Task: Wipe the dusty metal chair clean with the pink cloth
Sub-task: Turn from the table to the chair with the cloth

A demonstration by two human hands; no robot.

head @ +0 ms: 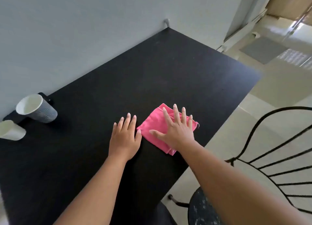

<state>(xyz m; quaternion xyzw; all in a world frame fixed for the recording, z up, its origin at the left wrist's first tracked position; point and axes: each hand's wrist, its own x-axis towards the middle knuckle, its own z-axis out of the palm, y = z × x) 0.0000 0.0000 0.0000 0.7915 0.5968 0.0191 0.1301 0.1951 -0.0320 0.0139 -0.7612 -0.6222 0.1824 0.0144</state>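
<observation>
The folded pink cloth point(162, 128) lies on the black matte surface point(152, 72) near its right edge, at about 5 o'clock from the middle. The right hand point(177, 128) rests flat on it, fingers spread; the left hand point(125, 135) lies flat and spread just beside it, gripping nothing. This looks like the pick-up step (no wiping yet). Next, gather the cloth and carry it to the black wire-backed metal chair point(270, 165) at 4 o'clock, whose seat looks speckled with dust.

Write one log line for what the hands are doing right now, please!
stage: cloth not yet picked up | right hand: flat on pink cloth | left hand: flat on black table | metal chair: untouched
</observation>
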